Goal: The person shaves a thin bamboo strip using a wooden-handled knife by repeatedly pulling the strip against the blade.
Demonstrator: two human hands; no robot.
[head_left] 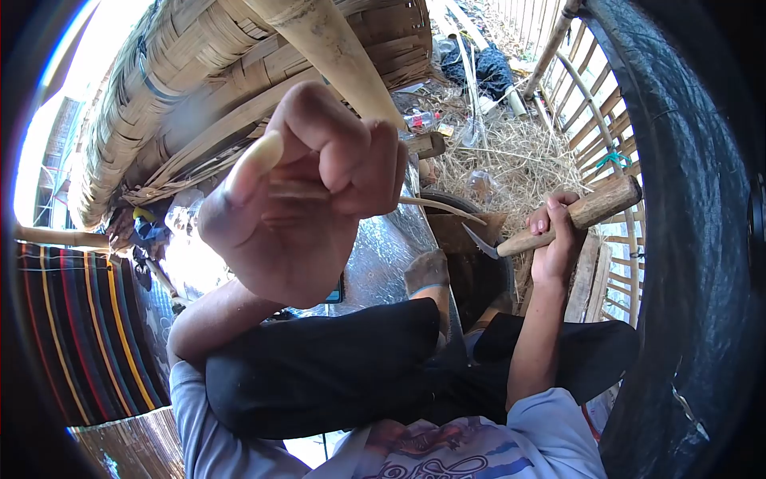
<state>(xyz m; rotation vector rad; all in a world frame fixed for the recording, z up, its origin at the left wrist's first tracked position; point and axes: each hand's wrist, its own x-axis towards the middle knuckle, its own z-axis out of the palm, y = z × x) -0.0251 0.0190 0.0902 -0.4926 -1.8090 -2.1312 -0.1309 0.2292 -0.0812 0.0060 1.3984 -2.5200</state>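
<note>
My left hand (295, 199) is raised close to the camera, its fingers curled in and the thumb bent toward them. A thin pale strip (447, 208), apparently bamboo or cane, comes out past the little-finger side of this fist; its other part is hidden by the hand. On the right, my right hand (556, 235) is wrapped around the long wooden handle of a knife (600, 203). Its short curved blade (479, 241) points left, close to the strip's free end but seemingly apart from it.
Large woven bamboo work (199, 56) and a thick bamboo pole (335, 52) fill the upper left. Straw (511, 148) covers the ground ahead. A slatted bamboo fence (594, 104) and dark sheeting (678, 160) line the right. My crossed legs (319, 367) are below; a striped cloth (88, 335) lies left.
</note>
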